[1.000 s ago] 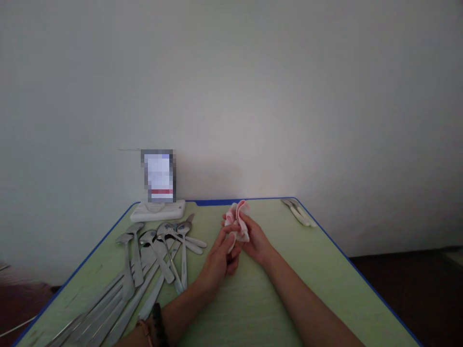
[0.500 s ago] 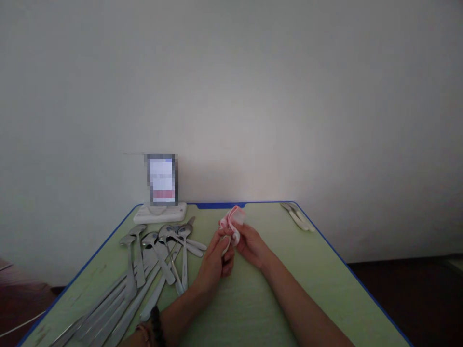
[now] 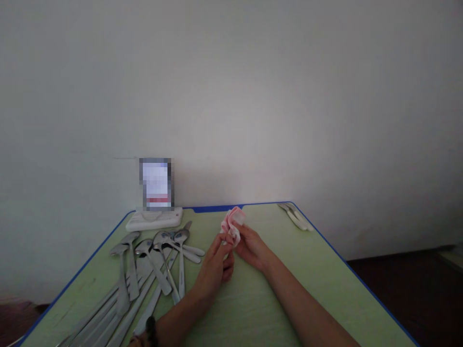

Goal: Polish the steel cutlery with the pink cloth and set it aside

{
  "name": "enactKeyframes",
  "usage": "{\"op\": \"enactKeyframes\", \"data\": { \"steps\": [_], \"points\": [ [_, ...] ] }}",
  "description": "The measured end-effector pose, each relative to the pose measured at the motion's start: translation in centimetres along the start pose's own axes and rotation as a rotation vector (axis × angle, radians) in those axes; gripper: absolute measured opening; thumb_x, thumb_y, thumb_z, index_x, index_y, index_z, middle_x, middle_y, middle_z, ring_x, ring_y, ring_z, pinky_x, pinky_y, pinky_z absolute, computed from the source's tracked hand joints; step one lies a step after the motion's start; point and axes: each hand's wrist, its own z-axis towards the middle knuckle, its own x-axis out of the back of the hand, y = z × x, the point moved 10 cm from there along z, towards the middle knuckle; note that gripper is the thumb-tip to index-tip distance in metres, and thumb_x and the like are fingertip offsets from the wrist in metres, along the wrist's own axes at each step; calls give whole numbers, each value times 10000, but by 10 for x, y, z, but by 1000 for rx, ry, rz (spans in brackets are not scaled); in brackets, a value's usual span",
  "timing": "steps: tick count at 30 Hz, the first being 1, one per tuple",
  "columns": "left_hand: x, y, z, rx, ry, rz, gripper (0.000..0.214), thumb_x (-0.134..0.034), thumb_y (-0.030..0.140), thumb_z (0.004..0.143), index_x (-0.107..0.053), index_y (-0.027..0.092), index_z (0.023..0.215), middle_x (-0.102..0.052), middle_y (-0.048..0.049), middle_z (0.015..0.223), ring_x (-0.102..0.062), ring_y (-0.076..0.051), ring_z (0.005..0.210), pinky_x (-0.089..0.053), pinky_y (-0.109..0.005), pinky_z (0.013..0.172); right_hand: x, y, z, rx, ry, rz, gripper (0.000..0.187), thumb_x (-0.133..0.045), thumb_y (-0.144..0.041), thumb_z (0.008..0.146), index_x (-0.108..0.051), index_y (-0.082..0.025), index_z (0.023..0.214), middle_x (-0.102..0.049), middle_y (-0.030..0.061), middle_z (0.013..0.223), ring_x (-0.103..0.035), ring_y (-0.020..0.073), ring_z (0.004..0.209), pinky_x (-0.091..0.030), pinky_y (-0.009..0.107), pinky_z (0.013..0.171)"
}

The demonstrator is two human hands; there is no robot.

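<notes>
Both hands meet above the middle of the table, around a crumpled pink and white cloth [image 3: 235, 215]. My right hand [image 3: 253, 248] is closed on the cloth from the right side. My left hand [image 3: 216, 262] is closed just below and left of it, fingers curled round a piece of cutlery with a cream handle, of which only a sliver shows. The cloth and fingers hide the rest of that piece, so its head cannot be seen.
Left of my hands lies a heap of metal spoons [image 3: 144, 248] and long-handled cutlery [image 3: 108, 308]. Two cream-handled utensils [image 3: 296, 219] lie at the far right. A blurred-out screen [image 3: 156, 185] stands on a white base [image 3: 155, 220] before the wall. Blue edging [image 3: 376, 294] borders the green table [image 3: 307, 274].
The view has tilted and shifted slightly, so the cutlery heap and screen sit lower and further left. Less of the cream handle shows in my left hand. Both hands keep their hold.
</notes>
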Motion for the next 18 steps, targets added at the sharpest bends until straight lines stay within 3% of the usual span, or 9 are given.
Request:
{"op": "enactKeyframes", "data": {
  "steps": [18],
  "points": [
    [-2, -5, 3, 36, 8, 41, 267, -479, 446, 722, -349, 245, 841, -253, 129, 446, -171, -32, 334, -133, -154, 339, 0, -2, -1, 9, -5, -3, 181, -650, -291, 716, -617, -130, 792, -619, 14, 697, -510, 79, 563, -404, 201, 569]
  ]
}}
